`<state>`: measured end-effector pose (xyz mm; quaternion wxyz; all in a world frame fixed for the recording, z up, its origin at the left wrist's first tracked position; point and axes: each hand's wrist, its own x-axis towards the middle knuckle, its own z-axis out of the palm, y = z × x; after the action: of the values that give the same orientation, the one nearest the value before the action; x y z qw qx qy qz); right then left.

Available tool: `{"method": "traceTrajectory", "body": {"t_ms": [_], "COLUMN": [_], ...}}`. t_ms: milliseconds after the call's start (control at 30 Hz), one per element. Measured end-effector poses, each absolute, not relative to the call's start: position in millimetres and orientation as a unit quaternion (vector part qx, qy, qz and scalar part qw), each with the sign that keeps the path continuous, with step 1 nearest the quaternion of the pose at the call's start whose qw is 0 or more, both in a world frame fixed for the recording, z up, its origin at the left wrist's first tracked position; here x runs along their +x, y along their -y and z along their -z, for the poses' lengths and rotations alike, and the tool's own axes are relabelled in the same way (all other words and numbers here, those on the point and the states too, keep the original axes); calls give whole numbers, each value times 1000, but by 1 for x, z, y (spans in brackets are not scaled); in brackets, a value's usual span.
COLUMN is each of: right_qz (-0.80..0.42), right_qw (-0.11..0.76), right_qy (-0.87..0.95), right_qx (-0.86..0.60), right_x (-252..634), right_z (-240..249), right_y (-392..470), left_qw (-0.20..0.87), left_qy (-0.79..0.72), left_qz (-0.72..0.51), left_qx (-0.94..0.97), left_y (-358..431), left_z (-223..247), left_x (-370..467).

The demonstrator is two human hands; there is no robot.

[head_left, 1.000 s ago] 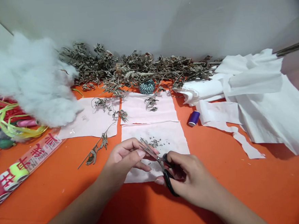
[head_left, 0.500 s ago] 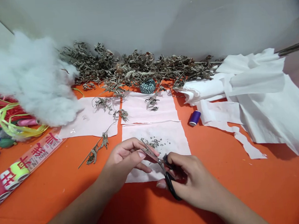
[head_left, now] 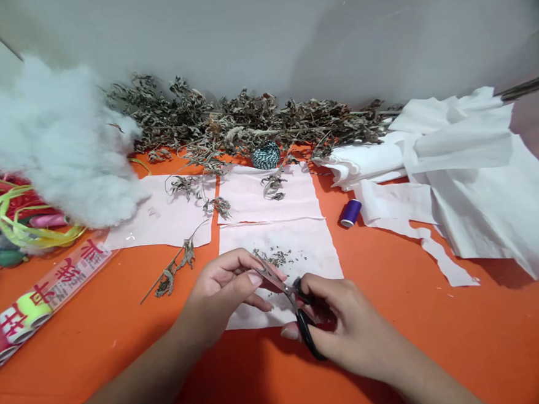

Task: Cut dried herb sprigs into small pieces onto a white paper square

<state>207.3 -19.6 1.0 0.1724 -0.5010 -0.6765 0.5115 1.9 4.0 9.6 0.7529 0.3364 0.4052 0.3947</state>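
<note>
In my right hand is a pair of scissors with black handles, thumb and fingers in the loops. The blades point up and left, slightly parted, at the fingers of my left hand. That hand is closed in a pinch by the blade tips; whatever lies between its fingers is too hidden to name. Beneath both hands is a white cloth, with small dark crumbs of dried leaf scattered on it. A dried sprig rests on the orange table left of my left hand.
Dried plant stalks lie along the wall behind a ball of twine. White stuffing is heaped at the left, above a clear tube of thread spools. A purple spool and white fabric are on the right.
Almost nothing differs. Both hands and the scissors stay in the same place, and the view has shifted very slightly.
</note>
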Motion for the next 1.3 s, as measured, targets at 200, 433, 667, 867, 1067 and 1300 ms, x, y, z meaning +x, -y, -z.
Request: {"method": "traceTrajectory", "body": {"t_ms": [200, 433, 667, 867, 1067, 1300], "right_qz": [-486, -506, -509, -477, -508, -507], "right_qw": [180, 183, 171, 184, 171, 167], "right_qy": [694, 680, 681, 700, 683, 687], "right_qx": [-500, -499, -498, -499, -496, -493], "right_x": [209, 208, 208, 210, 208, 211], "right_z": [3, 5, 0, 6, 1, 2], "right_y": [19, 19, 18, 19, 19, 19], "left_qw": [740, 749, 754, 739, 758, 746], "left_qy": [-423, -411, -401, -427, -390, -400], "left_qz": [-393, -398, -397, -390, -399, -398], "left_qx": [344, 334, 337, 345, 338, 355], "left_y": [-3, -5, -4, -4, -3, -3], "left_z": [-13, -12, -10, -14, -10, -10], "left_x": [3, 3, 1, 3, 2, 2]}}
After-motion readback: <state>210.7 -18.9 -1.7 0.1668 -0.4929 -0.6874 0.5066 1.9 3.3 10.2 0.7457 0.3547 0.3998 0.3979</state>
